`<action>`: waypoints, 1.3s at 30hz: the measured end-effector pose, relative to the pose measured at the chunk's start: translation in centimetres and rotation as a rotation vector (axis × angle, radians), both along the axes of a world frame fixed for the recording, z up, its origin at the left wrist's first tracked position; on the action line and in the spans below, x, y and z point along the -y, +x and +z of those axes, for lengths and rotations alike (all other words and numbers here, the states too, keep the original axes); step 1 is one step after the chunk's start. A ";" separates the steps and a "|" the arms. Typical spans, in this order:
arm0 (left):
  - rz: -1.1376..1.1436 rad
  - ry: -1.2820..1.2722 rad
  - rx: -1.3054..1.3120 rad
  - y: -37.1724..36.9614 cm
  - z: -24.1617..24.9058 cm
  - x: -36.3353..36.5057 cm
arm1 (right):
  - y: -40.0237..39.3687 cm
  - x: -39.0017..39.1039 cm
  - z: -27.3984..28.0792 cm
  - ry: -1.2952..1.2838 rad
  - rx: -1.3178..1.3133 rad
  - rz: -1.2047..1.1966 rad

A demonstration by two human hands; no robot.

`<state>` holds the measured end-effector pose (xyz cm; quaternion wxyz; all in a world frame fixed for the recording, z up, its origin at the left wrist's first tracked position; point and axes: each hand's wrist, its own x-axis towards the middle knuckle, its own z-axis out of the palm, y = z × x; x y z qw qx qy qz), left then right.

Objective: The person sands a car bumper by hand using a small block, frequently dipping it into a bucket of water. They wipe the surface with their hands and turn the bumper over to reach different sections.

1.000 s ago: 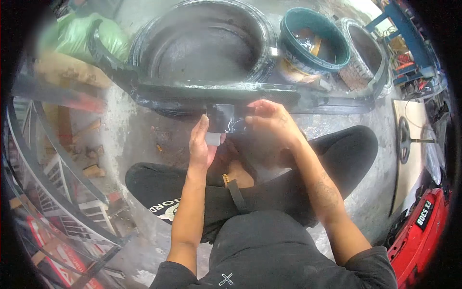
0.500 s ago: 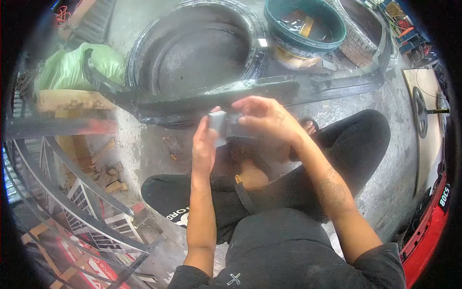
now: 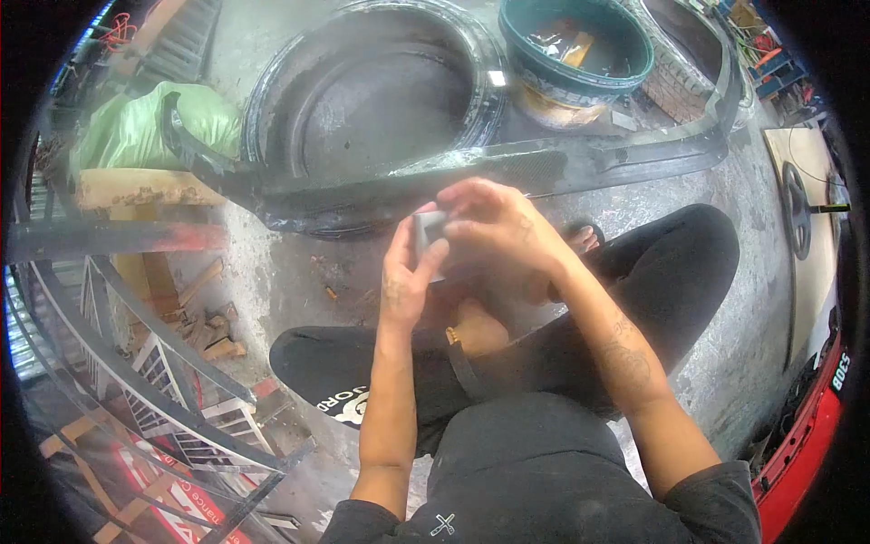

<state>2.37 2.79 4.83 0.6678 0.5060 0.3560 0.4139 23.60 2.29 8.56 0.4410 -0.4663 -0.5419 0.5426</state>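
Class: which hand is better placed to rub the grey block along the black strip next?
Probably the left hand: it grips the grey block, below the black strip; right hand only touches its top.

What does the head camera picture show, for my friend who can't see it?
A person sitting cross-legged on a concrete floor holds a small grey block between the left hand and right hand. Just beyond lie a long black car trim piece, a tyre and a green bucket.

A small grey rectangular block (image 3: 428, 232) stands upright, pinched between both hands above the lap.
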 end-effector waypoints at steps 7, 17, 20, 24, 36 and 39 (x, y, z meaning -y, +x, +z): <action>0.270 -0.193 0.308 0.5 1.8 0.2 | 0.3 0.2 0.4 -0.180 -0.023 -0.043; 0.210 -0.079 0.198 0.2 1.2 0.4 | -0.3 0.7 1.6 -0.256 -0.135 -0.037; 0.249 -0.057 0.310 0.6 1.6 0.6 | 0.1 0.5 0.9 -0.186 -0.067 -0.056; 0.177 -0.023 0.220 -0.1 1.7 0.6 | -0.2 0.6 1.9 -0.310 -0.379 -0.131; 0.028 -0.260 0.337 -1.1 -1.7 0.8 | 0.0 -0.1 1.4 -0.248 -0.530 -0.256; 0.037 -0.269 0.444 2.0 -1.6 2.0 | -1.0 0.6 2.3 -0.352 -0.491 -0.163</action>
